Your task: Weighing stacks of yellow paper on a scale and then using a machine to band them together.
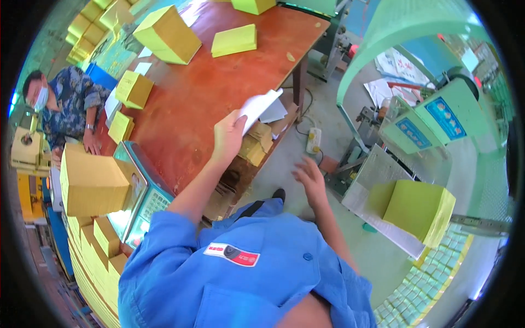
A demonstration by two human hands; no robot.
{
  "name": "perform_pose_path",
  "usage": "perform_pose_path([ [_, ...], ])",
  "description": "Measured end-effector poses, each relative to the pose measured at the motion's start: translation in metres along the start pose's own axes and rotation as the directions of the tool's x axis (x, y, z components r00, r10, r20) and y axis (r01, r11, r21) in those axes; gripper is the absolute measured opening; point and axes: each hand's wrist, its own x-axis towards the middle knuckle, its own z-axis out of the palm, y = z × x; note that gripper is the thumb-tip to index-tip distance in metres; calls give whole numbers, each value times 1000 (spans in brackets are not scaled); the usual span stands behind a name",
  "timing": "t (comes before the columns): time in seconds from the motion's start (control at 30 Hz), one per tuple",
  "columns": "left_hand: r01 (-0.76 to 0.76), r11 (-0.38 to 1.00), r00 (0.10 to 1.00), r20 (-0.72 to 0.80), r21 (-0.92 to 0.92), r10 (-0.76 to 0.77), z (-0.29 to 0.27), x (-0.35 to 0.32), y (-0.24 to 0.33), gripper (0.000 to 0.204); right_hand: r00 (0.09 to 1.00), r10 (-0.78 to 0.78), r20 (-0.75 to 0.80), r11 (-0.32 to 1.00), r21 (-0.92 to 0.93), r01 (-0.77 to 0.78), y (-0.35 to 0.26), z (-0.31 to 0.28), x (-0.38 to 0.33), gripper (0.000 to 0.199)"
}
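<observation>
My left hand (228, 136) is closed on a white sheet of paper (259, 109), holding it above the near edge of the red-brown table (202, 115). The paper looks bent or folded; how many layers it has I cannot tell. My right hand (310, 177) hangs in the air over the floor, holding nothing, with its fingers apart and a little blurred. Under the table edge, close below the held paper, are a torn brown package (255, 144) and some white paper pieces (273, 111).
Yellow paper stacks (167, 35) stand on the table. A teal scale (147, 197) bears another stack (90, 180). A co-worker (71, 104) sits at the left. To the right is a green machine (432, 117) with a yellow stack (418, 210) on its metal plate. A power strip (313, 140) lies on the floor.
</observation>
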Motion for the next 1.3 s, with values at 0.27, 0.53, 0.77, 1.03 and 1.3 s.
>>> perform_pose_path([
  [0.27,271,737,928,372,-619,-28,43,-82,59,36,998,-44,53,771,637,1,-75,0,-39,48],
  [0.53,357,815,795,606,-457,-9,143,-150,112,35,867,-96,-489,987,65,146,-86,-86,-197,31],
  [0.77,185,931,573,804,-314,157,223,-194,247,30,686,-208,-697,881,-439,-179,-21,-225,-351,31],
  [1.03,-547,836,302,922,-41,242,384,-199,325,35,673,-238,-701,842,-494,-217,-54,-332,-423,59],
  [1.3,-828,467,496,792,309,355,412,-216,312,37,705,-201,-680,868,-458,-194,-31,-358,-442,48],
])
